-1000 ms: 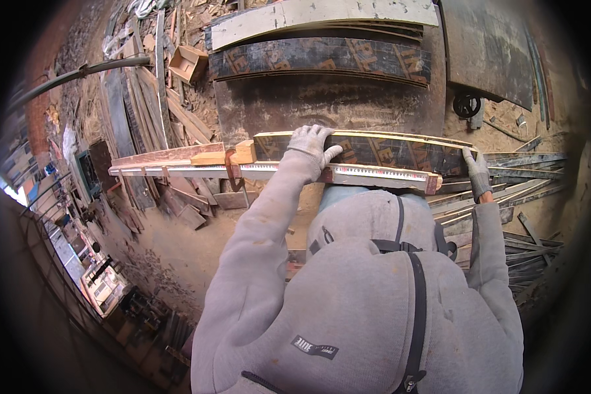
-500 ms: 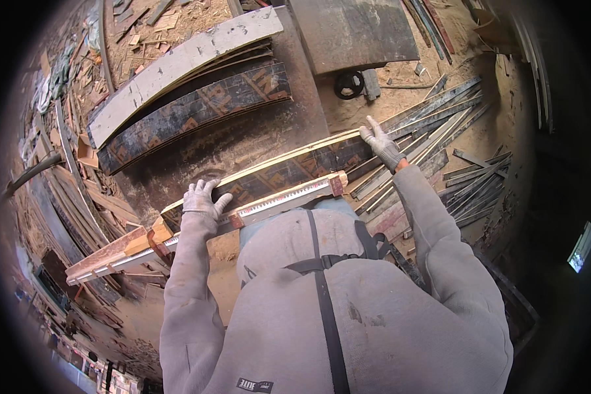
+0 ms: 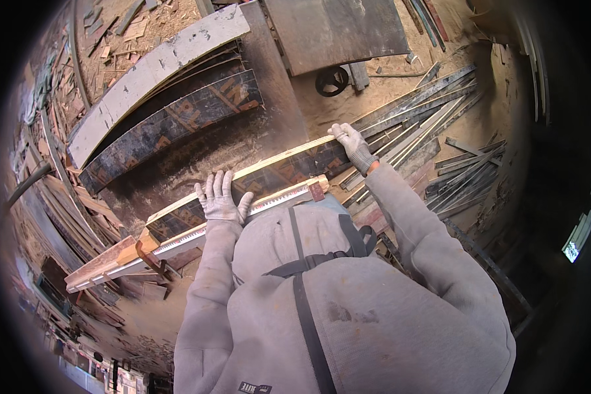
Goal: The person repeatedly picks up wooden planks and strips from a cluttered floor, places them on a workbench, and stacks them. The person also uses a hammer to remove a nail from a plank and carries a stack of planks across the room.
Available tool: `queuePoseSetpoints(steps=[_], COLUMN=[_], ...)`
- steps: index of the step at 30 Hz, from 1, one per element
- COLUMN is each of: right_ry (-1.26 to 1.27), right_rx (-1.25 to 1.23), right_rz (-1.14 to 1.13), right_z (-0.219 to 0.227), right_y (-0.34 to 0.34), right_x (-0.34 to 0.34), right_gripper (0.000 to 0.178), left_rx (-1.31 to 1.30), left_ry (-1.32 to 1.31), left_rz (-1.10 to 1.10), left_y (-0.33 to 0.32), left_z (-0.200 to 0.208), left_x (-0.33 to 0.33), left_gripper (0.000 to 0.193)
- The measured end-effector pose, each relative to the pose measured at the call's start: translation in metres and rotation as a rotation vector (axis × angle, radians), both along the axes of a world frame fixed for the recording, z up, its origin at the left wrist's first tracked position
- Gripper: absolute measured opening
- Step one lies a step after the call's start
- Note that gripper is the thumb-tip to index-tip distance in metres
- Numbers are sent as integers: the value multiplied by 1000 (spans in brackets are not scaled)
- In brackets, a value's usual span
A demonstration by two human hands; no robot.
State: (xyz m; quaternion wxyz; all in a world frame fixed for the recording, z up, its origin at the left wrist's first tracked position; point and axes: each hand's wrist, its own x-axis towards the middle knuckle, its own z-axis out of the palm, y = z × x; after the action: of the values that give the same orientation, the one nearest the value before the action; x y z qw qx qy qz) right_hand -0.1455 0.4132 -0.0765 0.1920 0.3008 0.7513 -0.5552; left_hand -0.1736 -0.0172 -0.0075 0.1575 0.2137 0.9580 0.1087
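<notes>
Smooth-faced board [image 3: 281, 176], apparently wood

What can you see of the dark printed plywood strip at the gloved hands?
The dark printed plywood strip is long and narrow, near-black with orange-brown printing and a pale, raw-wood-looking far edge. It slants up to the right in the picture, just beyond the white measuring scale. The left gloved hand lies across it, left of its middle; the right gloved hand is at its right end. A wooden block sits by its left end; whether they touch is unclear.
</notes>
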Motion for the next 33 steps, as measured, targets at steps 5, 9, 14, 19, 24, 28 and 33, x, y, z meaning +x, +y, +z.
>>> queuePoseSetpoints(steps=[5,9,14,19,24,28,33], right_ry=[-87,-257,-422,-161,-209,-181,-89], right_rx=[-219,-453,392,654,521,499,494], right_rz=[-288,-398,184,414,444,382,510], right_z=[-3,8,58,68,46,51,71], right_y=[1,0,-15,-13,-9,-15,-11], right_x=[-47,-46,-30,-48,-61,-70,-99], right_gripper=[82,89,69,46,49,52,63], left_rx=[-151,-95,-168,-56,-3,-53,118], left_ry=[-158,-55,-173,-17,-77,-78,155], left_rz=[71,97,129,80,48,68,83], left_y=[7,6,3,14,32,32,29], left_z=[6,10,18,8,-9,-6,-3], left_x=[-45,-46,-51,-58,-65,-76,-102], left_gripper=[74,66,61,74,64,62,52])
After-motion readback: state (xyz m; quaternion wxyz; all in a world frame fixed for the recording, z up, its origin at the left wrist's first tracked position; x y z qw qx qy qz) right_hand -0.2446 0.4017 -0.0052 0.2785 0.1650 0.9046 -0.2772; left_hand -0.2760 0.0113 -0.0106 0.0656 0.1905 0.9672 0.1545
